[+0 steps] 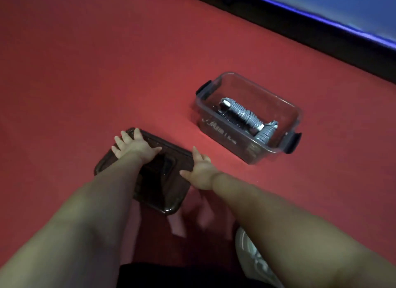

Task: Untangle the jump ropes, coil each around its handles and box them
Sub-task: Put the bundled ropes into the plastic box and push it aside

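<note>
Smoked-plastic lid (162, 180) under flat-spread left hand (134, 147) fingers, right hand (200, 172) fingers loosely open at its edge, nothing gripped; coiled jump ropes (242, 114) in box (214, 125) beyond right fingers; risk: unpinched lid may slip on lifting

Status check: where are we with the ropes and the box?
Left hand flat on lid, right hand at its edge. Ropes coiled in box, lid off. Nothing between lid and box.

The floor (107, 62) is showing plain red, the box (222, 135) clear with dark latches (292, 143), the ropes (242, 114) grey with white ends, the lid (162, 189) smoky brown, the far strip (342, 7) blue.
</note>
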A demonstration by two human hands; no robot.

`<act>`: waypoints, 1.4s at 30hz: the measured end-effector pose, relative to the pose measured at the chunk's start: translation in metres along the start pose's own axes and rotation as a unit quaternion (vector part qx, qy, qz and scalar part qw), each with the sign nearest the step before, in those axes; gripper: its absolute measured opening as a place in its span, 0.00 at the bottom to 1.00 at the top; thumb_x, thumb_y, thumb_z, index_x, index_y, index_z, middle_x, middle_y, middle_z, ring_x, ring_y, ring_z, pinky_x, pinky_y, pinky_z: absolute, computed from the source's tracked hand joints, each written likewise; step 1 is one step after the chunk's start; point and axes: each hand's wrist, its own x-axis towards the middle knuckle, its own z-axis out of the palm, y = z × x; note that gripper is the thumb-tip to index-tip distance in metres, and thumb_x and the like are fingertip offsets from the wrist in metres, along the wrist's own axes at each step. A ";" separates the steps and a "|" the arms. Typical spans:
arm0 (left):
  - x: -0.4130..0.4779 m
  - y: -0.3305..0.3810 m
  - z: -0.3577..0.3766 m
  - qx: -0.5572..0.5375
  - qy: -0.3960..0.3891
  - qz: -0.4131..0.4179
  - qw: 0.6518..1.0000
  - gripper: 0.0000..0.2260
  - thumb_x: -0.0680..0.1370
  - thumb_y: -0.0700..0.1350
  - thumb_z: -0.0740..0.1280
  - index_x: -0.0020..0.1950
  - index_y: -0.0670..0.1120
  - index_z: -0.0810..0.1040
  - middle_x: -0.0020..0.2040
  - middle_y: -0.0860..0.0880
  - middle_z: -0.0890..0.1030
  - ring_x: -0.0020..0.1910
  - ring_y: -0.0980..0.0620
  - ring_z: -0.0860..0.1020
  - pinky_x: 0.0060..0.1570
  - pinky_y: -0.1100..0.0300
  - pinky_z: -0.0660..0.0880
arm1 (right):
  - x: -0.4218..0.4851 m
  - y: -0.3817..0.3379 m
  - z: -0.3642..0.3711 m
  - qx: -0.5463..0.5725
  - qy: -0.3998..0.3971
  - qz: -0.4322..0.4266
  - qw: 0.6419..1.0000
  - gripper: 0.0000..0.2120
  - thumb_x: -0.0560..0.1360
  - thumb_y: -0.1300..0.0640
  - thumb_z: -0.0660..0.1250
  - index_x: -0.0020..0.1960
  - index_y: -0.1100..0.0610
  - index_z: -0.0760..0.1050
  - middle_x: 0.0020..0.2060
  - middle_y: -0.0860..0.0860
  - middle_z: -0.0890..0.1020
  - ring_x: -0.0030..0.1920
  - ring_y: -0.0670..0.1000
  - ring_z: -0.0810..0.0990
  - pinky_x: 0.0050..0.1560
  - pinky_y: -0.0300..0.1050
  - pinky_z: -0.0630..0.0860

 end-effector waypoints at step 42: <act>0.002 0.019 -0.058 -0.066 0.139 0.056 0.986 0.46 0.66 0.67 0.70 0.76 0.57 0.51 0.71 0.41 0.62 0.68 0.40 0.62 0.66 0.47 0.61 | -0.011 0.012 -0.031 0.198 0.141 0.101 0.965 0.36 0.76 0.45 0.63 0.76 0.58 0.50 0.72 0.59 0.57 0.69 0.59 0.66 0.66 0.44 0.63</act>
